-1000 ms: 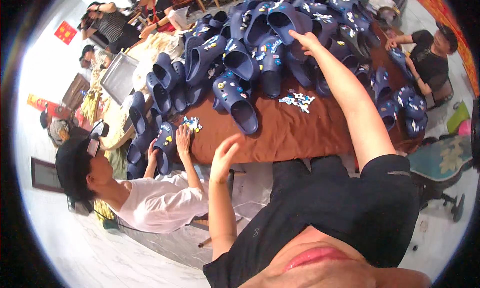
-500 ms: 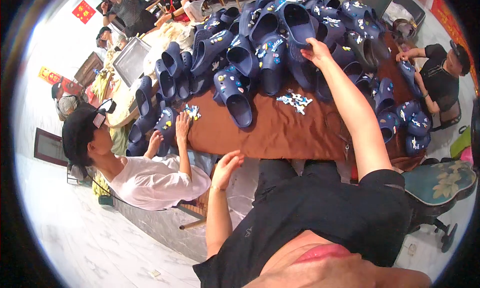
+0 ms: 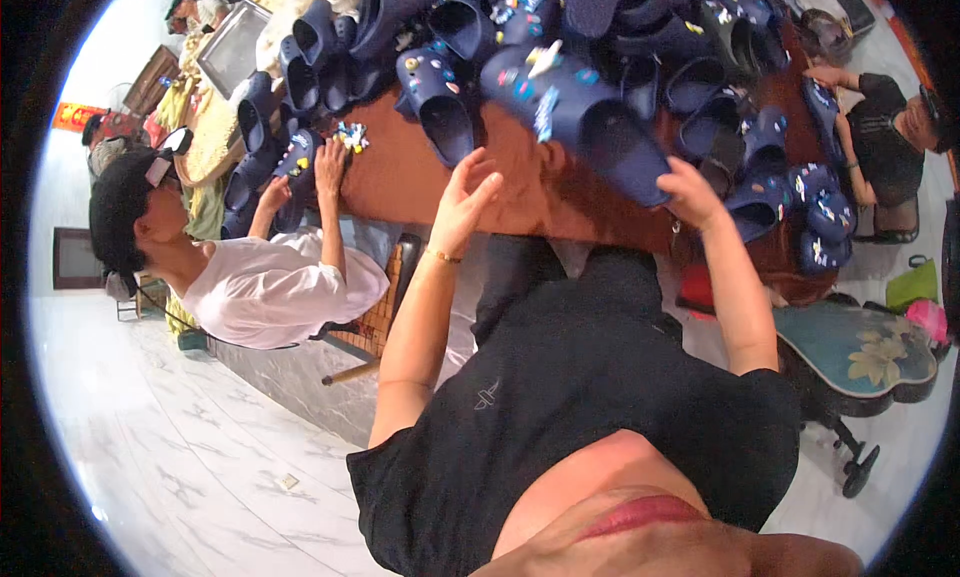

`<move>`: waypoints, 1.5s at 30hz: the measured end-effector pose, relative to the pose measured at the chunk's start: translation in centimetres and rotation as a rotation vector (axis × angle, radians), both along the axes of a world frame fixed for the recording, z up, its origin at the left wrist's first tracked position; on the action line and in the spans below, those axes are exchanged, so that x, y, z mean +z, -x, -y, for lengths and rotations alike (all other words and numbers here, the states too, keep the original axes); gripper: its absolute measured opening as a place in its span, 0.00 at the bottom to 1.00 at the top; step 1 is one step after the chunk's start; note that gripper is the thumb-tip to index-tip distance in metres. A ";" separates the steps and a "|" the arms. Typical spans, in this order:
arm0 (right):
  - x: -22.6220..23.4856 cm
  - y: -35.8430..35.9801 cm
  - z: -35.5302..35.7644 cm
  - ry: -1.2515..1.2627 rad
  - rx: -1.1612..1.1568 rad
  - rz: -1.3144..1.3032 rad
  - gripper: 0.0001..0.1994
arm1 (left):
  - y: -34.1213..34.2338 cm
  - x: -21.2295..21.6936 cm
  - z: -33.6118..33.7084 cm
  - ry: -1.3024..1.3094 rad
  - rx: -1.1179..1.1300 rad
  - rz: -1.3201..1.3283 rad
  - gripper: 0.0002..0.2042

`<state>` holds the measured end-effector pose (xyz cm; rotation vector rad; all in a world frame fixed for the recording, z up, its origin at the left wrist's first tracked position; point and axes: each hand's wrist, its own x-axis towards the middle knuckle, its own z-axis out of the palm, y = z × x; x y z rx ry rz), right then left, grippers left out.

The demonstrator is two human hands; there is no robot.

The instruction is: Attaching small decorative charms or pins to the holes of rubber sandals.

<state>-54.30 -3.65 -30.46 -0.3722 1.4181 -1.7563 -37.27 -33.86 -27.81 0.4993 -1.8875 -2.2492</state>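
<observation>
Gripping the clog [image 3: 578, 107] by its heel, your right hand [image 3: 692, 194] could drop it off the table's [image 3: 390, 182] near edge; left hand [image 3: 466, 201] spread, empty.

The clog [image 3: 600, 127] is navy, the cloth [image 3: 385, 182] brown.

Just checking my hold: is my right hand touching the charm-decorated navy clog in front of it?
Touching. The head view shows your right hand gripping the navy clog at its heel end, fingers meeting the edge.
</observation>
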 end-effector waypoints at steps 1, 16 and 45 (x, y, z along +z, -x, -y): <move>-1.5 -1.4 -0.1 -0.070 0.033 0.011 0.20 | 0.2 -0.4 -0.4 0.005 0.015 0.019 0.27; -7.3 -5.4 5.7 -0.855 0.075 -0.761 0.17 | 2.2 -12.3 -3.6 0.815 0.118 0.149 0.44; -5.0 -1.3 22.8 -0.680 0.602 -1.515 0.10 | 5.1 -15.5 -5.2 1.272 -0.353 0.290 0.12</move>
